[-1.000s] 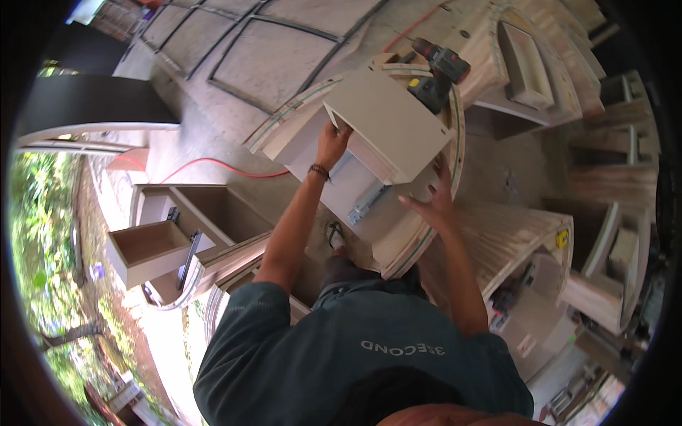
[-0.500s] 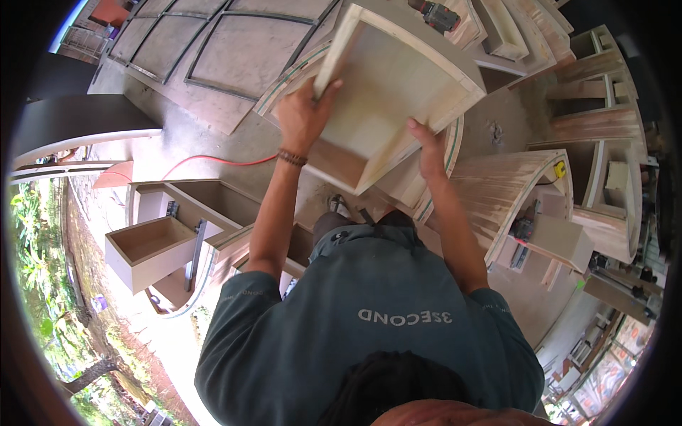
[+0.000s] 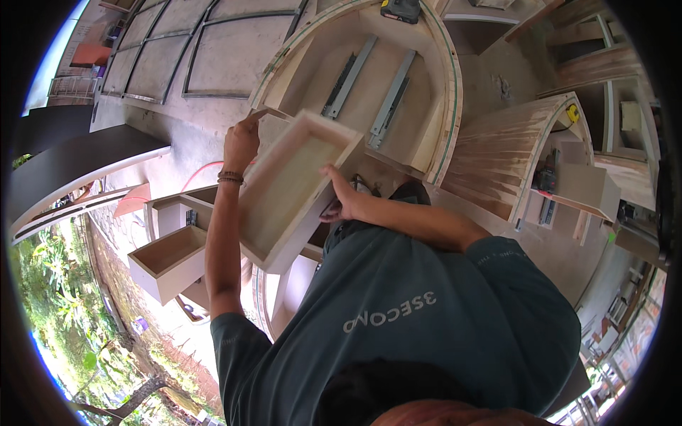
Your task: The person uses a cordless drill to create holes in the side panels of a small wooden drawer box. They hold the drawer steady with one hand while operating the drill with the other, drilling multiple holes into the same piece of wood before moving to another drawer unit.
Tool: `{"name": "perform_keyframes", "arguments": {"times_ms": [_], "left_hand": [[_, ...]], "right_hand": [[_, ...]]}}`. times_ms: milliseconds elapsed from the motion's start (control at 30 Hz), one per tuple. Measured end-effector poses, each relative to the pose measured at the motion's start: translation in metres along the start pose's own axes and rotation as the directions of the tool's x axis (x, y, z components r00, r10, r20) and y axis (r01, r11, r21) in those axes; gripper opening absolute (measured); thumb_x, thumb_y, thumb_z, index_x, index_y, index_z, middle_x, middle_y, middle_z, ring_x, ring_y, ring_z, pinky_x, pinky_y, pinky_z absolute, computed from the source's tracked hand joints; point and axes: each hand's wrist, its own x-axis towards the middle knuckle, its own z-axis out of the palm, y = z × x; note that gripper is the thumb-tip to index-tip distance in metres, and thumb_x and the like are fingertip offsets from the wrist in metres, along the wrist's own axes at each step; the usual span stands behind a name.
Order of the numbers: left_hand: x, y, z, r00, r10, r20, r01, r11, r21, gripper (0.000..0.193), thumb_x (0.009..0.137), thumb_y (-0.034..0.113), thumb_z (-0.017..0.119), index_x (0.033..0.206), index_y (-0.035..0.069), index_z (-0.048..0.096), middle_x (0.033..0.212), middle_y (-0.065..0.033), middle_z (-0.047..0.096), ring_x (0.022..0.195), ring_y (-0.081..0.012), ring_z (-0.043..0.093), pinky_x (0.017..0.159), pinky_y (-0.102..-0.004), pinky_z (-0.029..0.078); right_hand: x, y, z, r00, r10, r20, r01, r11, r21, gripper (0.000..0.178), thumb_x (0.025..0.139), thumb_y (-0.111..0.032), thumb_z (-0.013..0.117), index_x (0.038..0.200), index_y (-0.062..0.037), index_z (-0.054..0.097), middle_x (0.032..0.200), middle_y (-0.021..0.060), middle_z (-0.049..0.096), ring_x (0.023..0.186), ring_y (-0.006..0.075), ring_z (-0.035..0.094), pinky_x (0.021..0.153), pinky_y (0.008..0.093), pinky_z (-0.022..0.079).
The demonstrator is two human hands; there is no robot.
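Note:
My right hand (image 3: pixel 342 195) grips one long side of a pale wooden drawer box (image 3: pixel 288 195), its thumb over the rim and its fingers underneath. The drawer is tilted, its hollow side facing up toward me. Beyond the drawer's left side, my left hand (image 3: pixel 243 142) reaches to the front corner of a curved wooden cabinet (image 3: pixel 444 131). Its index finger stretches toward that corner; the other fingers are partly hidden. Inside the cabinet lie two metal drawer slides (image 3: pixel 349 77), (image 3: pixel 393 99), roughly parallel.
A power tool's black battery base (image 3: pixel 401 10) sits on the cabinet's far rim. At left, another cabinet has a drawer (image 3: pixel 167 259) pulled out. A slatted curved cabinet (image 3: pixel 508 160) with a yellow tape measure (image 3: pixel 572 112) stands right. Dark metal frames (image 3: pixel 241 57) lie far left.
The drawer box has come down and left, away from over the cabinet, uncovering the slides. My left hand has let go of its rim and moved left; my right hand still holds it.

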Motion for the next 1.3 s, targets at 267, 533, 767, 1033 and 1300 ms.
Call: {"name": "perform_keyframes", "arguments": {"times_ms": [267, 533, 767, 1033, 1300], "left_hand": [[-0.044, -0.056, 0.028, 0.882, -0.195, 0.430, 0.088, 0.962, 0.258, 0.103, 0.065, 0.054, 0.085, 0.148, 0.008, 0.045, 0.113, -0.0245, 0.071, 0.111, -0.0378, 0.067, 0.100, -0.0467, 0.051], [-0.056, -0.047, 0.031, 0.905, -0.118, 0.410, -0.042, 0.932, 0.360, 0.071, 0.085, 0.029, 0.073, 0.148, 0.015, 0.041, 0.097, -0.0251, 0.071, 0.096, -0.0441, 0.068, 0.084, -0.0531, 0.053], [-0.028, -0.024, 0.077, 0.976, 0.034, 0.216, -0.099, 0.949, 0.299, 0.068, 0.089, 0.029, 0.070, 0.148, 0.016, 0.038, 0.084, -0.0237, 0.070, 0.084, -0.0466, 0.067, 0.074, -0.0567, 0.052], [0.028, 0.012, 0.123, 0.979, 0.132, 0.153, -0.159, 0.970, 0.183, 0.066, 0.093, 0.028, 0.068, 0.150, 0.019, 0.036, 0.087, -0.0258, 0.071, 0.080, -0.0489, 0.067, 0.072, -0.0584, 0.053], [0.050, 0.009, 0.156, 0.981, 0.180, 0.077, -0.193, 0.952, 0.237, 0.065, 0.095, 0.031, 0.065, 0.152, 0.022, 0.034, 0.079, -0.0251, 0.070, 0.074, -0.0486, 0.067, 0.066, -0.0591, 0.052]], "right_hand": [[0.022, 0.035, -0.012, 0.974, 0.077, 0.212, -0.078, 0.997, -0.002, 0.077, 0.070, -0.056, 0.066, 0.132, -0.0120, 0.049, 0.124, 0.0162, 0.050, 0.106, 0.0313, 0.055, 0.086, 0.0515, 0.052], [0.026, 0.027, -0.011, 0.964, 0.179, 0.198, -0.194, 0.979, 0.063, 0.080, 0.069, -0.057, 0.067, 0.133, -0.0131, 0.049, 0.125, 0.0156, 0.051, 0.109, 0.0309, 0.055, 0.087, 0.0521, 0.052], [0.052, -0.006, -0.050, 0.993, -0.113, 0.038, 0.113, 0.994, 0.008, 0.076, 0.071, -0.057, 0.066, 0.134, -0.0172, 0.050, 0.121, 0.0121, 0.055, 0.108, 0.0297, 0.056, 0.082, 0.0506, 0.053], [0.093, -0.057, -0.095, 0.908, -0.388, -0.157, 0.377, 0.921, -0.096, 0.078, 0.074, -0.054, 0.065, 0.134, -0.0067, 0.051, 0.122, 0.0144, 0.054, 0.111, 0.0293, 0.053, 0.075, 0.0502, 0.049], [0.089, -0.081, -0.103, 0.870, -0.445, -0.212, 0.314, 0.832, -0.457, 0.065, 0.086, -0.042, 0.061, 0.121, 0.0128, 0.059, 0.116, 0.0224, 0.065, 0.102, 0.0337, 0.064, 0.086, 0.0453, 0.048]]}}
